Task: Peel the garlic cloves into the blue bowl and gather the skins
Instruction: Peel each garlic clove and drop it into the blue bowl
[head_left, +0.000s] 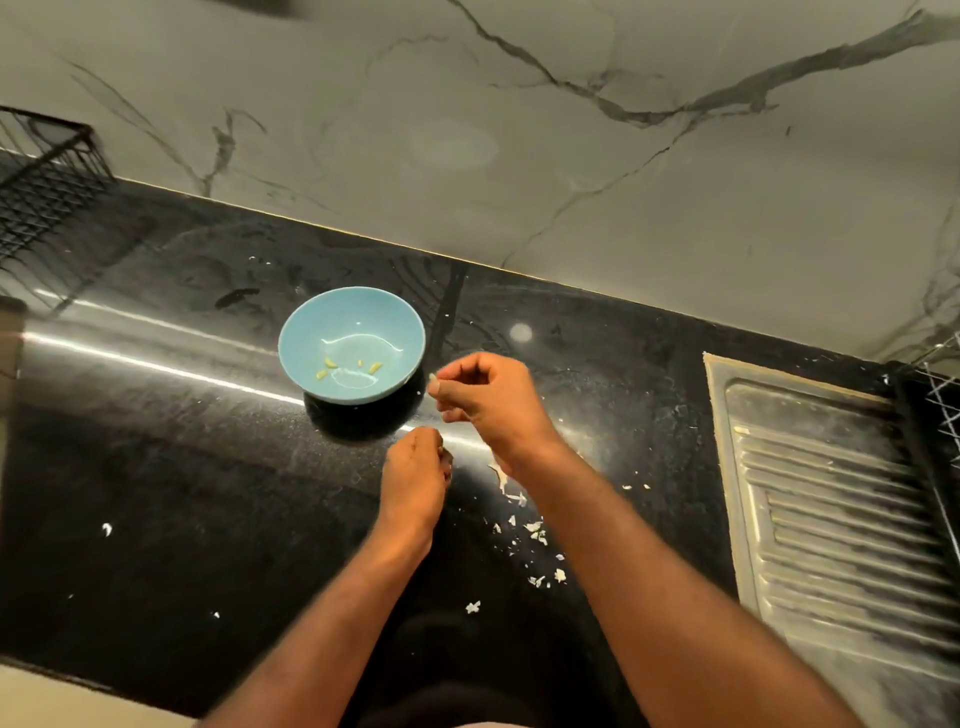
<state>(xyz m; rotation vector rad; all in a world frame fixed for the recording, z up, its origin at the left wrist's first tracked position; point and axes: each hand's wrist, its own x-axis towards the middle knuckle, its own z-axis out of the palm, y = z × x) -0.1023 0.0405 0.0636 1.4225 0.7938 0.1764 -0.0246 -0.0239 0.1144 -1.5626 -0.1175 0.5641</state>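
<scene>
Black tabletop under marble wall: garlic clove (432, 381) nearly at the blue bowl (352, 345).
Right hand (488, 397) pinches the clove just right of the rim, bowl lying leftward; left hand (417, 467) curled nearer, contents hidden. Skins (530, 525) scattered beneath.

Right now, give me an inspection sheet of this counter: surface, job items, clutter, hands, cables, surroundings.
Surface: black countertop, glossy, speckled with bits.
Job's things: blue bowl upright, a few peeled cloves inside; garlic skins scattered near the right forearm.
Clutter: stray white flakes at left.
Hands: right hand pinches a small pale piece beside the bowl; left hand closed, contents hidden.
Cables: nothing seen.
Surroundings: marble wall, wire rack at left, ridged drainboard at right.
</scene>
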